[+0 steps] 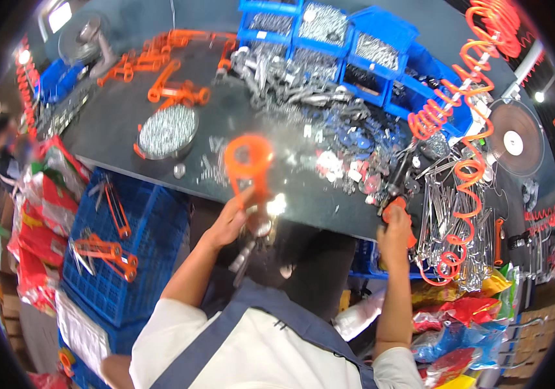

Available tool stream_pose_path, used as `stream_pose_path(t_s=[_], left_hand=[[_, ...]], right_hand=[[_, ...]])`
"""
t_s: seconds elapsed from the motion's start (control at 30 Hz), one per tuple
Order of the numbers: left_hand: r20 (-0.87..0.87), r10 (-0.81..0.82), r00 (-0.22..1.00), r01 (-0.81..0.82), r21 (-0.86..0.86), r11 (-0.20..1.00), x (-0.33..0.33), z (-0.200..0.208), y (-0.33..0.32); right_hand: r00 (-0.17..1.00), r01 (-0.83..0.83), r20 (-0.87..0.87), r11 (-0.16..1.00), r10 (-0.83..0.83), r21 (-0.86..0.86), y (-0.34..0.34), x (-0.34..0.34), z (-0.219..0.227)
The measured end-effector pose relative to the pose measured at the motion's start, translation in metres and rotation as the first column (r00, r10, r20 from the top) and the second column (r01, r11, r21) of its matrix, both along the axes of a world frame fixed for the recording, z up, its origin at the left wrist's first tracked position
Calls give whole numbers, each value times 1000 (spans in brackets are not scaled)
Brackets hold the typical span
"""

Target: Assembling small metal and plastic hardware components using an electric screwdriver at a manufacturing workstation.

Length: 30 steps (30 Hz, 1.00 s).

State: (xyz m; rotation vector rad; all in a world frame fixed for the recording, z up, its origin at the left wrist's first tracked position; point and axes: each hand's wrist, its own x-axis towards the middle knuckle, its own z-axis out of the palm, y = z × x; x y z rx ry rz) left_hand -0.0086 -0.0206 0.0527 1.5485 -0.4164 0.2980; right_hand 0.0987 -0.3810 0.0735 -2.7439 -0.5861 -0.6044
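Note:
My left hand (229, 223) is closed on an orange ring-headed frame (249, 157) above the table's front edge. Motion blurs that frame; metal arms (244, 260) hang below the hand, seemingly part of it. At the table's right front, my right hand (394, 238) wraps round the orange grip of an air screwdriver (399, 181), whose dark body points away from me. Its fingertips are partly hidden. Left of the orange frame stands a round dish of small metal pins (168, 131), with loose pins (212, 170) scattered between them.
More orange frames (177, 93) lie at the back left. Blue bins of metal parts (319, 26) line the back, before a heap of metal pieces (290, 81). A coiled orange air hose (469, 172) hangs at right by metal rods (449, 227). A blue crate (151, 227) stands left.

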Motion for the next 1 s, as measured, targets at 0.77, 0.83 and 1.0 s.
stream_pose_path(t_s=[0.77, 0.83, 1.0], left_hand=[[11, -141, 990, 95, -788, 608, -50, 80, 42], [11, 8, 1000, 3, -733, 680, -50, 87, 42], [-222, -132, 966, 10, -481, 877, -32, 34, -5]], right_hand=[[368, 470, -372, 175, 852, 865, 222, -159, -16], [637, 104, -223, 205, 738, 973, 215, -132, -1], [914, -83, -307, 864, 265, 497, 219, -29, -19]])
